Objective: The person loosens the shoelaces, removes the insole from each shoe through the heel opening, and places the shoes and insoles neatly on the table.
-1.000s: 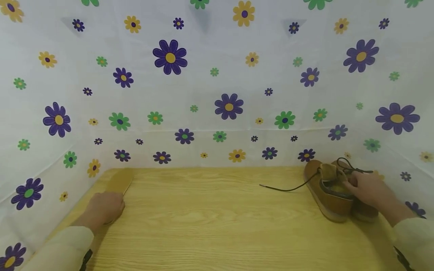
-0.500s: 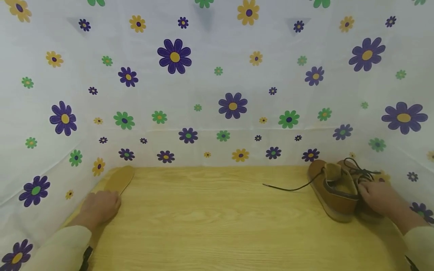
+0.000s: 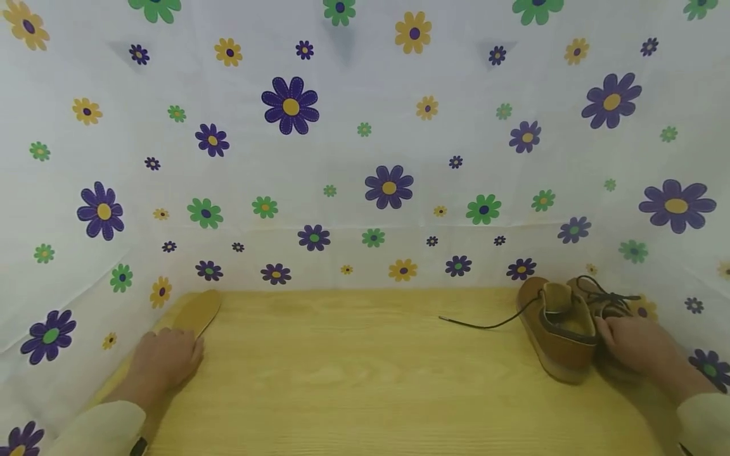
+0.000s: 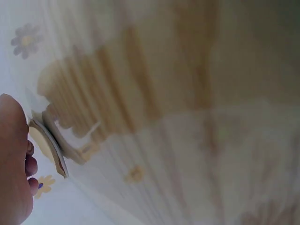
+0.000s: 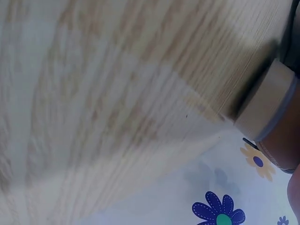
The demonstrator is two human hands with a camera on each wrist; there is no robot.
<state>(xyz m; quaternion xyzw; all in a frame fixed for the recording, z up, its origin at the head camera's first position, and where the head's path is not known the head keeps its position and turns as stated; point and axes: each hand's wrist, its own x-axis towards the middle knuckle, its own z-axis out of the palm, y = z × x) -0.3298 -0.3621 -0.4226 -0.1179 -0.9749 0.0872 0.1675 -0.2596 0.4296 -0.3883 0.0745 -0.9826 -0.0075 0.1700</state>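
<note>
At the left end of the table, my left hand (image 3: 165, 360) grips a flat tan insole (image 3: 198, 311), whose rounded end sticks out beyond the knuckles. In the left wrist view, curled fingertips (image 4: 31, 165) show beside the insole's layered edge (image 4: 49, 145). Two brown lace-up shoes stand side by side at the right. My right hand (image 3: 641, 347) holds the right shoe (image 3: 609, 309) at its heel end and covers much of it. The left shoe (image 3: 561, 345) has its tongue up and one loose dark lace (image 3: 485, 326) trailing leftward. The right wrist view shows a shoe's pale sole (image 5: 267, 101) on the table.
The wood-grain table (image 3: 342, 373) stretches between the two hands. White cloth (image 3: 342, 152) printed with flowers rises behind it and along both sides.
My right hand has shifted from the gap by the left shoe's opening onto the right shoe's heel. My left hand stays on the insole. The head view has tilted slightly.
</note>
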